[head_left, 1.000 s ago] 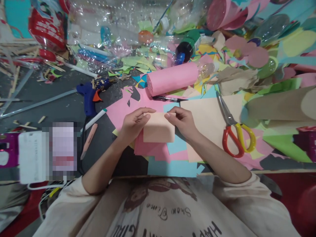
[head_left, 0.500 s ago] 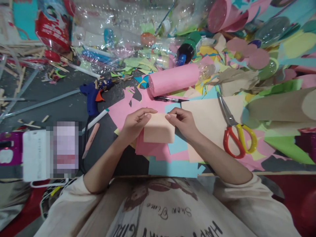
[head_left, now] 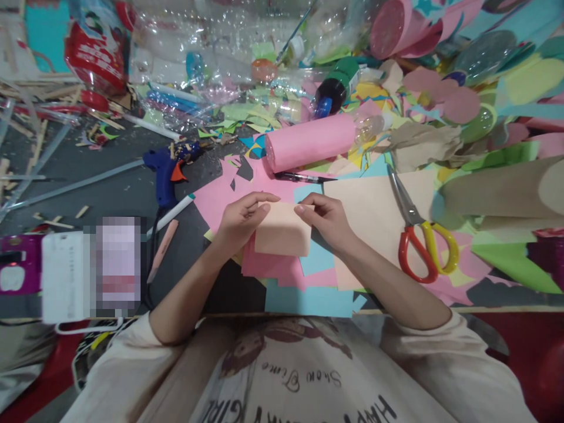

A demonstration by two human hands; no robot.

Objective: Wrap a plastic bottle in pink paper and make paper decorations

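Observation:
A small peach paper piece (head_left: 282, 238) is held between my two hands, above a pile of coloured paper. My left hand (head_left: 241, 222) pinches its upper left corner between thumb and fingers. At the upper right corner, my right hand (head_left: 325, 218) grips it the same way, thumb on top. Under it lie pink paper (head_left: 268, 265) and light blue paper (head_left: 321, 261). Just beyond my hands rests a bottle wrapped in pink paper (head_left: 311, 141), with a dark pen (head_left: 304, 177) beside it. A larger peach sheet (head_left: 370, 214) lies to the right.
Scissors with red and yellow handles (head_left: 416, 247) lie on the right. To the left are a blue glue gun (head_left: 165, 173), a pink marker (head_left: 163, 249) and a blurred-out phone (head_left: 118, 261). Plastic bottles (head_left: 167, 35) and paper scraps crowd the back. A peach paper-wrapped cylinder (head_left: 497, 191) lies far right.
The small peach paper has shifted very slightly left and towards me at its lower edge. Both hands keep nearly the same place and grip.

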